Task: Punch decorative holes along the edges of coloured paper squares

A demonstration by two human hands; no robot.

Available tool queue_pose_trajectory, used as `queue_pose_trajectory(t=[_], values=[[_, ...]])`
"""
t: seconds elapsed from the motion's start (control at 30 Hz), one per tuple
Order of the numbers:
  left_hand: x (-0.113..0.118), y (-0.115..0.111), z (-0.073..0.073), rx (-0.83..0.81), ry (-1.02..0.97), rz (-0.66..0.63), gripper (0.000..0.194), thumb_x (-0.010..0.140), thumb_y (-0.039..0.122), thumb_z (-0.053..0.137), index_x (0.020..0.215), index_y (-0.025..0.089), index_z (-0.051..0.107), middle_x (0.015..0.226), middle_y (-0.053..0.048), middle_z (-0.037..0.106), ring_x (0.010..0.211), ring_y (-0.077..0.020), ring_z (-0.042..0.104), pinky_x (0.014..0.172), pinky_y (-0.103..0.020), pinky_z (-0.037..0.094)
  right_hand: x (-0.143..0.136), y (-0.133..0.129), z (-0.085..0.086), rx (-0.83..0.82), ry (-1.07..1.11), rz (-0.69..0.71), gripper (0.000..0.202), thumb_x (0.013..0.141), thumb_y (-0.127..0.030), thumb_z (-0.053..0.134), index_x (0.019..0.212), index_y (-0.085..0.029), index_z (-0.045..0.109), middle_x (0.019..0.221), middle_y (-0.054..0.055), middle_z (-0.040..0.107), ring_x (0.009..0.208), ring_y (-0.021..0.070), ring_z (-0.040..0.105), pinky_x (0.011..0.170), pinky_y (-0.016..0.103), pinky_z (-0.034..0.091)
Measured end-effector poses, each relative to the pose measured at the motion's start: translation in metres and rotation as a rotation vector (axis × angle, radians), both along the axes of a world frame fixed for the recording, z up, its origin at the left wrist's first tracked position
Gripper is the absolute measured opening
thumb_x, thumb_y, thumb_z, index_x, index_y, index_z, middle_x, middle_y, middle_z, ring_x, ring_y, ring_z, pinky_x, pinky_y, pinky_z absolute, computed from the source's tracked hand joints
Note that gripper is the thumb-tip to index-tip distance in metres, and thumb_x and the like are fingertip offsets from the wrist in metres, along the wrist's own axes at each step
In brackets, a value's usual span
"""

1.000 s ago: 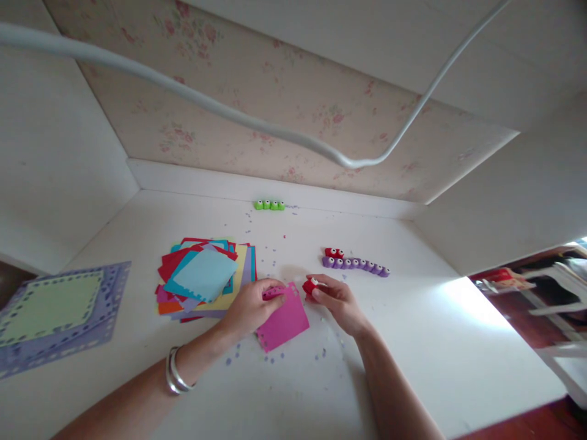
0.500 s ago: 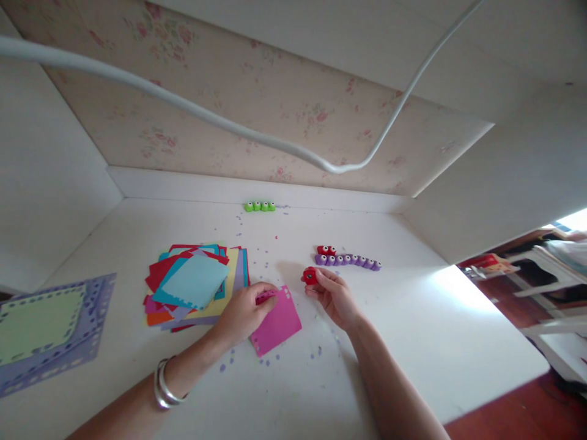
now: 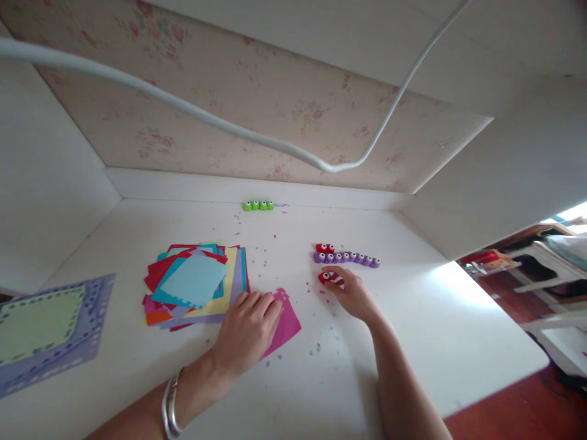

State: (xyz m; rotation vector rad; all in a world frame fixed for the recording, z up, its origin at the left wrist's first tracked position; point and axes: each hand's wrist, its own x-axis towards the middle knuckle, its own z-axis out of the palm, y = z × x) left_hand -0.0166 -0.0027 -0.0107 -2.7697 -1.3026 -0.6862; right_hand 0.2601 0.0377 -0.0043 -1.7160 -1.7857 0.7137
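My right hand (image 3: 353, 294) is closed round a red craft punch (image 3: 326, 277) with a white-ringed centre, held low over the table just in front of the purple punches. Beneath my left hand (image 3: 252, 324) lies a pink sheet of paper (image 3: 288, 324), with punched holes along its far edge. The fingers of that hand are bent over the sheet's left side; its thumb is hidden. Two more red punches (image 3: 325, 247) stand behind a row of several purple punches (image 3: 346, 257). Small red and purple paper bits lie around the pink sheet.
A loose pile of coloured paper (image 3: 195, 280) lies left of my left hand. Sheets with punched borders (image 3: 41, 324) are at the far left. Several green punches (image 3: 258, 205) line the back edge. A white cable (image 3: 220, 126) hangs across the view above the table (image 3: 435, 342).
My right hand has moved right and down with the red punch, away from the pink sheet. Fresh red bits lie on the table. My left hand has turned palm down over the sheet.
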Motion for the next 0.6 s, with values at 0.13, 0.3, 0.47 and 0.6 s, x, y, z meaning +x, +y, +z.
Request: queue_pose_trajectory(t=[0.13,0.3,0.47,0.6], values=[[0.008,-0.009,-0.002,-0.021,0.003,0.017,0.023,0.094,0.036,0.052,0.094,0.018,0.067,0.098,-0.009,0.067,0.094,-0.0261,0.061,0.083,-0.044,0.047,0.005,-0.002,0.001,-0.001,-0.148,0.056,0.034,0.084,-0.015,0.053,0.115,-0.022,0.065,0.109,0.010,0.070,0.092,0.0230,0.068,0.081,0.040,0.055],[0.010,-0.009,-0.003,-0.111,-0.022,-0.011,0.026,0.094,0.036,0.050,0.106,0.018,0.066,0.111,-0.008,0.067,0.108,-0.0278,0.057,0.095,-0.049,0.043,0.009,-0.004,0.000,0.096,-0.185,0.110,0.044,0.082,-0.006,0.045,0.116,-0.023,0.067,0.127,0.008,0.064,0.115,0.0248,0.061,0.096,0.043,0.050],[0.008,-0.003,-0.006,-0.141,-0.075,0.010,0.030,0.094,0.028,0.048,0.119,0.021,0.063,0.124,-0.006,0.064,0.121,-0.0266,0.051,0.107,-0.050,0.035,-0.003,-0.007,0.008,0.257,-0.183,0.039,0.039,0.088,-0.012,0.042,0.111,-0.022,0.071,0.118,0.008,0.069,0.110,0.0245,0.063,0.095,0.043,0.050],[0.006,-0.002,-0.009,-0.152,-0.069,0.030,0.033,0.094,0.034,0.048,0.123,0.023,0.061,0.129,-0.006,0.061,0.122,-0.0265,0.051,0.107,-0.049,0.035,-0.031,0.000,0.031,0.274,-0.090,0.037,0.027,0.091,-0.022,0.047,0.103,-0.022,0.072,0.109,0.007,0.072,0.093,0.0215,0.068,0.074,0.033,0.056]])
